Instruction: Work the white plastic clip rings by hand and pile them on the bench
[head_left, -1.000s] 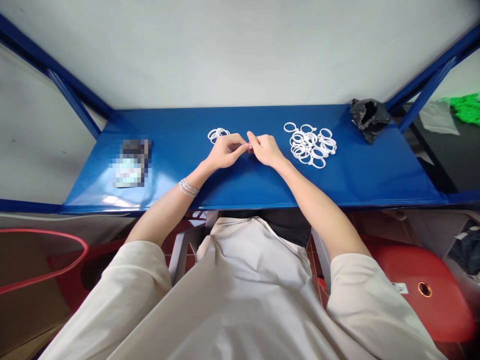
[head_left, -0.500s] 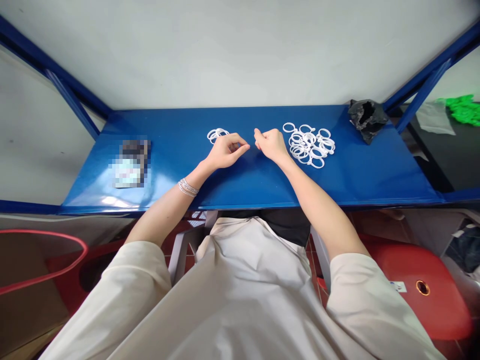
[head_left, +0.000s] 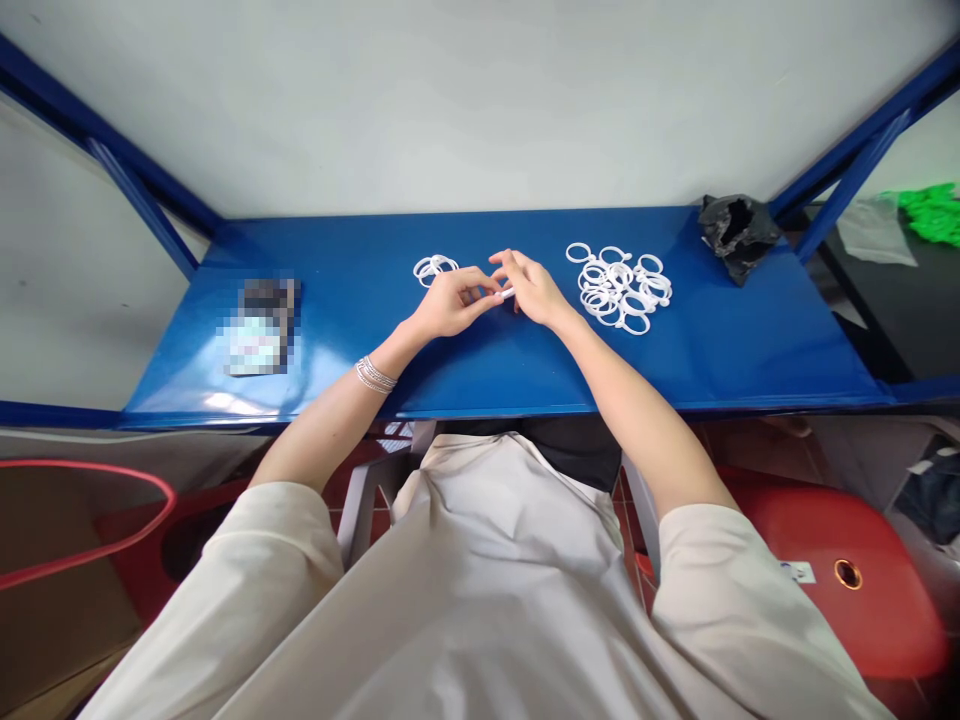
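At center frame, the left hand (head_left: 454, 305) and right hand (head_left: 534, 292) pinch a white plastic ring (head_left: 508, 293) between them (a slipped grip could flick it away).

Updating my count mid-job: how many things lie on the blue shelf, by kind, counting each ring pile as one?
Piles of white plastic rings: 2
Crumpled black plastic bag: 1
Blurred packet: 1
Total: 4

On the blue metal shelf (head_left: 675, 370), a pixelated packet (head_left: 262, 327) lies toward the left end and a crumpled black plastic bag (head_left: 738, 237) sits at the back right. A red plastic stool (head_left: 840, 570) stands below on the right, and a bright green cloth (head_left: 934, 215) shows beyond the shelf.
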